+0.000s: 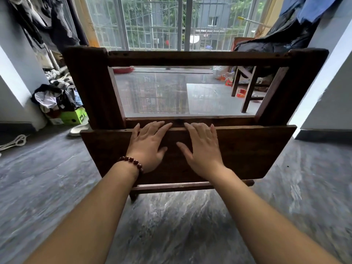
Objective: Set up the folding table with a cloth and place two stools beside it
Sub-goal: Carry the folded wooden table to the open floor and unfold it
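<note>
Pressing folding table (238, 147) | left hand (147, 147) flat, fingers straight | right hand (202, 149) likewise

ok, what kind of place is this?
Probably a lived-in flat, at the opening onto an enclosed balcony: a barred window facing another apartment block, hanging clothes, and a laundry pile on the floor.
</note>
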`<move>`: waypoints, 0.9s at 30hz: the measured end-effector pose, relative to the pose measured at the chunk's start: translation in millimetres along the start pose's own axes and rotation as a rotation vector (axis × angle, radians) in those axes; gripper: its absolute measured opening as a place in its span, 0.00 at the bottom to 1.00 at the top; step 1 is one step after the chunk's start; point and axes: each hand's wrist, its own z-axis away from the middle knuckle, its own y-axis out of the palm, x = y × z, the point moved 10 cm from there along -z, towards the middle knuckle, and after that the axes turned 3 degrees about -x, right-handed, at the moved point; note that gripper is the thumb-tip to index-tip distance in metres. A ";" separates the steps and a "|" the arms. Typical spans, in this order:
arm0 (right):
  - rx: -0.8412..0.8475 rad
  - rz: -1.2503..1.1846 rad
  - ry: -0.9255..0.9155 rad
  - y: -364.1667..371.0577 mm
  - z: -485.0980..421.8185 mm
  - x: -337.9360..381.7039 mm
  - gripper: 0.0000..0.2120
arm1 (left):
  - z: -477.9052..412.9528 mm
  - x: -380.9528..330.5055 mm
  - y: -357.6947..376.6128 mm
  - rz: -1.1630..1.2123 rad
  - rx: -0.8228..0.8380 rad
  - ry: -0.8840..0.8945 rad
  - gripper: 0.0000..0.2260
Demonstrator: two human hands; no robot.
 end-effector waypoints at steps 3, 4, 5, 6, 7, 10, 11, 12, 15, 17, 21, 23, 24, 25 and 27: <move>-0.083 0.015 0.023 -0.5 0.5 4.7 0.23 | 7.6 -3.7 -7.2 0.044 -0.063 0.037 0.29; -0.112 -0.005 0.051 -1.2 0.7 5.7 0.22 | 10.2 -3.9 -11.6 0.070 -0.089 0.047 0.27; -0.147 -0.033 0.089 -2.8 0.6 5.7 0.20 | 12.2 -2.8 -16.4 0.097 -0.114 0.052 0.26; -0.184 -0.062 0.130 -4.7 0.3 5.2 0.19 | 13.3 -0.1 -21.5 0.116 -0.143 0.047 0.24; -0.211 -0.087 0.166 -6.2 -0.5 4.4 0.18 | 14.2 4.2 -26.8 0.119 -0.172 0.030 0.22; -0.227 -0.132 0.207 -6.2 -1.4 0.5 0.16 | 18.1 20.3 -38.8 0.099 -0.256 -0.045 0.16; -0.228 -0.142 0.210 -6.6 -1.7 -0.8 0.16 | 19.7 22.6 -40.4 0.104 -0.274 -0.050 0.15; -0.233 -0.154 0.216 -7.5 -2.0 -1.6 0.15 | 21.1 23.1 -41.0 0.108 -0.284 -0.047 0.14; -0.253 -0.180 0.246 -9.5 -1.7 -2.1 0.14 | 22.1 23.3 -43.0 0.130 -0.300 -0.069 0.12; -0.253 -0.159 0.259 -9.2 -1.5 -1.5 0.16 | 20.8 24.1 -44.8 0.129 -0.305 -0.107 0.12; -0.244 -0.135 0.277 -7.8 -2.5 -1.5 0.19 | 18.9 27.5 -44.3 0.140 -0.293 -0.158 0.11; -0.241 -0.147 0.284 -6.7 -3.7 -2.9 0.18 | 18.2 29.2 -43.1 0.150 -0.279 -0.179 0.11; -0.238 -0.156 0.284 -6.2 -4.5 -3.5 0.19 | 18.0 29.2 -42.9 0.150 -0.276 -0.187 0.11; -0.235 -0.166 0.284 -5.8 -5.4 -4.4 0.19 | 17.9 28.3 -43.0 0.149 -0.275 -0.194 0.11; -0.232 -0.188 0.285 -6.0 -7.1 -7.5 0.18 | 18.2 25.1 -43.5 0.136 -0.280 -0.211 0.12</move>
